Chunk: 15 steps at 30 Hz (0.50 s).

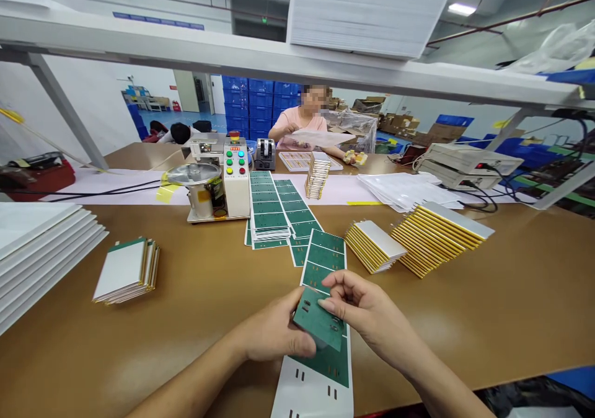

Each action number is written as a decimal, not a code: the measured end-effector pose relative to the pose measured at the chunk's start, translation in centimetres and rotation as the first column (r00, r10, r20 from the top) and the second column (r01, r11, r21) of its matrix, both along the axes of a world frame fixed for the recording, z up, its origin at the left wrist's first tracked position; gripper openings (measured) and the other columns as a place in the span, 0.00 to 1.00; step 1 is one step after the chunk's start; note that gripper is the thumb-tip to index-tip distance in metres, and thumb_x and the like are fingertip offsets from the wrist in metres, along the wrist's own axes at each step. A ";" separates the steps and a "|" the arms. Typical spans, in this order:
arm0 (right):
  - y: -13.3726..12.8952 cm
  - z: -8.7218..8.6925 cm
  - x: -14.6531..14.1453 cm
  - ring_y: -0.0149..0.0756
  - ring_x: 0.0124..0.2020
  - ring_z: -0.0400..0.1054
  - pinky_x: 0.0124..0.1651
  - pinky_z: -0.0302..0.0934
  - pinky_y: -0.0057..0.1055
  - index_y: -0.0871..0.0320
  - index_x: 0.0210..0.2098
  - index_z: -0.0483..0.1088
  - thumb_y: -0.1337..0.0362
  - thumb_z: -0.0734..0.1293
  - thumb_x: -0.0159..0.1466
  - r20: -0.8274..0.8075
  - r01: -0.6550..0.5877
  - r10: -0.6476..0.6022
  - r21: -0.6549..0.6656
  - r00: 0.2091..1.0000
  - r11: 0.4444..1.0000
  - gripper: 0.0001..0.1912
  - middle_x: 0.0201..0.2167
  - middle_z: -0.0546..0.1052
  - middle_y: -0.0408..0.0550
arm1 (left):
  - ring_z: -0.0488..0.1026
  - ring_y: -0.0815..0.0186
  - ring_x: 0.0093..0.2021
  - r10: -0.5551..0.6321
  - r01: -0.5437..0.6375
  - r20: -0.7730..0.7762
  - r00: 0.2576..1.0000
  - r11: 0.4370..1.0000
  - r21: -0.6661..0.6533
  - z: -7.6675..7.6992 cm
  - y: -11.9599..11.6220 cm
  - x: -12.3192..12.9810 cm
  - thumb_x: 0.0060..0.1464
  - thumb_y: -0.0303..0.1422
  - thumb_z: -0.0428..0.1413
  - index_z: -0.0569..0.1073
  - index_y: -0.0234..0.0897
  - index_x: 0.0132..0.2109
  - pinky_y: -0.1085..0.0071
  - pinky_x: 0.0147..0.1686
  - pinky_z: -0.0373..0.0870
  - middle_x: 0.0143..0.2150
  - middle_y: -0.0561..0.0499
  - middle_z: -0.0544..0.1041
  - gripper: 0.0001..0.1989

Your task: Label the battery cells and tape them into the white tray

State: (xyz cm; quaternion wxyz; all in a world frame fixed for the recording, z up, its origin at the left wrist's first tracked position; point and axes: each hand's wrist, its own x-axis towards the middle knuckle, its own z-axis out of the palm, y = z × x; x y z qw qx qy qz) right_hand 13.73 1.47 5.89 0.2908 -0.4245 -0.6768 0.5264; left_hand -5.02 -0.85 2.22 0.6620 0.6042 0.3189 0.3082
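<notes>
A small green piece with dark slots (318, 320) is held above a long green-and-white sheet (325, 253). My left hand (279, 328) grips the piece by its left side, with the thumb along its lower edge. My right hand (356, 303) has its thumb and index finger at the upper right of the piece, thumb on its surface. Beneath both hands the sheet runs toward the table's front edge; its near end is white with dark slots. Beyond it lie stacked green sheets (269, 204).
A machine with coloured buttons (237, 176) stands behind at the left. Card stacks lie left (121, 266) and right (376, 244), near a larger gold-edged stack (439, 238). White panels (41, 250) fill the far left. A person (304, 123) sits opposite, beyond the overhead shelf (260, 61).
</notes>
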 end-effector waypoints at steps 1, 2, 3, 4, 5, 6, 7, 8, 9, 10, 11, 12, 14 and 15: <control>0.0 0.0 0.0 0.27 0.24 0.52 0.27 0.49 0.26 0.57 0.36 0.62 0.58 0.65 0.59 -0.005 0.002 -0.002 0.003 1.000 1.000 0.11 0.21 0.59 0.37 | 0.64 0.71 0.36 0.023 -0.023 -0.003 1.000 0.999 0.044 0.1 -0.1 0.0 0.43 0.46 0.59 0.64 0.37 0.50 0.76 0.35 0.63 0.39 0.52 0.67 0.29; -0.1 0.0 0.0 0.26 0.24 0.52 0.27 0.49 0.26 0.57 0.36 0.62 0.59 0.65 0.59 -0.013 0.007 -0.007 0.004 1.000 1.000 0.11 0.21 0.59 0.37 | 0.64 0.70 0.36 0.050 -0.050 0.000 0.999 0.996 0.077 0.2 -0.1 0.1 0.46 0.47 0.56 0.65 0.36 0.49 0.76 0.35 0.62 0.39 0.51 0.67 0.27; -0.2 -0.1 0.0 0.26 0.24 0.52 0.27 0.49 0.25 0.57 0.36 0.63 0.59 0.65 0.59 -0.024 0.013 -0.013 0.002 1.000 1.000 0.11 0.21 0.59 0.37 | 0.64 0.70 0.37 0.076 -0.077 0.014 0.997 0.993 0.086 0.2 -0.2 0.2 0.48 0.48 0.54 0.65 0.36 0.48 0.76 0.36 0.62 0.39 0.50 0.67 0.26; -0.2 -0.1 0.0 0.26 0.24 0.53 0.27 0.50 0.25 0.58 0.36 0.63 0.59 0.66 0.58 -0.038 0.018 -0.018 -0.006 0.999 1.000 0.11 0.21 0.59 0.37 | 0.64 0.70 0.37 0.096 -0.098 0.039 0.995 0.993 0.068 0.2 -0.2 0.4 0.48 0.47 0.54 0.64 0.36 0.49 0.75 0.36 0.63 0.39 0.50 0.67 0.25; -0.2 -0.2 0.0 0.26 0.24 0.53 0.27 0.50 0.25 0.58 0.37 0.64 0.59 0.66 0.58 -0.060 0.020 -0.022 -0.026 0.998 0.999 0.11 0.21 0.60 0.37 | 0.64 0.70 0.37 0.110 -0.113 0.064 0.992 0.993 0.033 0.1 -0.3 0.6 0.48 0.46 0.55 0.63 0.36 0.51 0.75 0.37 0.63 0.40 0.50 0.67 0.26; -0.2 -0.3 0.0 0.25 0.24 0.54 0.27 0.49 0.25 0.58 0.37 0.64 0.58 0.66 0.58 -0.094 0.017 -0.022 -0.062 0.995 0.998 0.12 0.22 0.61 0.37 | 0.64 0.71 0.37 0.123 -0.122 0.092 0.988 0.992 -0.009 0.0 -0.3 0.8 0.48 0.44 0.57 0.62 0.37 0.53 0.76 0.36 0.64 0.41 0.50 0.67 0.27; -0.2 -0.5 0.0 0.25 0.23 0.53 0.26 0.48 0.24 0.58 0.37 0.63 0.58 0.67 0.57 -0.136 0.009 -0.025 -0.114 0.990 0.993 0.13 0.21 0.61 0.37 | 0.64 0.71 0.37 0.134 -0.129 0.119 0.984 0.990 -0.049 -0.2 -0.3 1.0 0.48 0.41 0.57 0.59 0.39 0.56 0.76 0.36 0.64 0.41 0.50 0.66 0.30; -0.2 -0.7 0.0 0.24 0.22 0.53 0.24 0.47 0.23 0.58 0.37 0.63 0.58 0.68 0.56 -0.182 -0.003 -0.031 -0.179 0.983 0.984 0.14 0.21 0.61 0.37 | 0.64 0.72 0.36 0.144 -0.134 0.140 0.980 0.988 -0.080 -0.4 -0.3 1.2 0.48 0.39 0.58 0.55 0.41 0.59 0.77 0.36 0.64 0.41 0.51 0.66 0.33; -0.2 -1.0 0.0 0.23 0.21 0.52 0.23 0.45 0.23 0.58 0.36 0.62 0.57 0.69 0.55 -0.226 -0.016 -0.042 -0.248 0.973 0.969 0.15 0.20 0.61 0.36 | 0.64 0.73 0.36 0.154 -0.140 0.153 0.976 0.985 -0.096 -0.6 -0.4 1.3 0.48 0.38 0.58 0.52 0.43 0.61 0.77 0.37 0.63 0.41 0.52 0.66 0.36; -0.2 -1.3 0.0 0.22 0.20 0.51 0.22 0.43 0.23 0.57 0.36 0.61 0.57 0.70 0.54 -0.264 -0.031 -0.055 -0.313 0.963 0.949 0.17 0.20 0.61 0.36 | 0.64 0.73 0.36 0.166 -0.151 0.157 0.974 0.984 -0.098 -0.8 -0.5 1.3 0.48 0.36 0.58 0.49 0.44 0.62 0.77 0.37 0.63 0.40 0.52 0.66 0.37; -0.1 -1.6 0.0 0.22 0.19 0.51 0.21 0.41 0.23 0.57 0.36 0.60 0.58 0.70 0.53 -0.294 -0.049 -0.067 -0.368 0.953 0.929 0.18 0.20 0.61 0.35 | 0.64 0.74 0.36 0.178 -0.165 0.157 0.971 0.982 -0.091 -1.0 -0.6 1.4 0.48 0.35 0.58 0.48 0.45 0.63 0.77 0.38 0.63 0.40 0.53 0.67 0.39; -0.1 -1.8 0.0 0.22 0.19 0.51 0.21 0.40 0.23 0.57 0.36 0.59 0.58 0.71 0.52 -0.319 -0.067 -0.074 -0.410 0.945 0.910 0.19 0.19 0.62 0.35 | 0.64 0.74 0.36 0.187 -0.177 0.153 0.970 0.981 -0.078 -1.2 -0.7 1.4 0.48 0.34 0.58 0.48 0.45 0.63 0.77 0.39 0.63 0.40 0.53 0.67 0.39; -0.1 -2.2 0.1 0.21 0.18 0.50 0.20 0.38 0.23 0.56 0.36 0.58 0.60 0.72 0.51 -0.361 -0.106 -0.076 -0.459 0.929 0.882 0.20 0.19 0.62 0.35 | 0.64 0.74 0.35 0.211 -0.209 0.126 0.969 0.977 -0.031 -1.5 -0.8 1.4 0.47 0.33 0.58 0.50 0.46 0.62 0.78 0.38 0.63 0.40 0.54 0.68 0.38; 0.0 -2.4 0.1 0.21 0.18 0.49 0.20 0.37 0.23 0.56 0.36 0.57 0.61 0.72 0.51 -0.377 -0.126 -0.069 -0.470 0.924 0.874 0.20 0.19 0.62 0.35 | 0.64 0.74 0.35 0.221 -0.223 0.104 0.970 0.975 0.003 -1.7 -0.9 1.4 0.47 0.33 0.58 0.53 0.46 0.62 0.78 0.38 0.63 0.39 0.54 0.68 0.36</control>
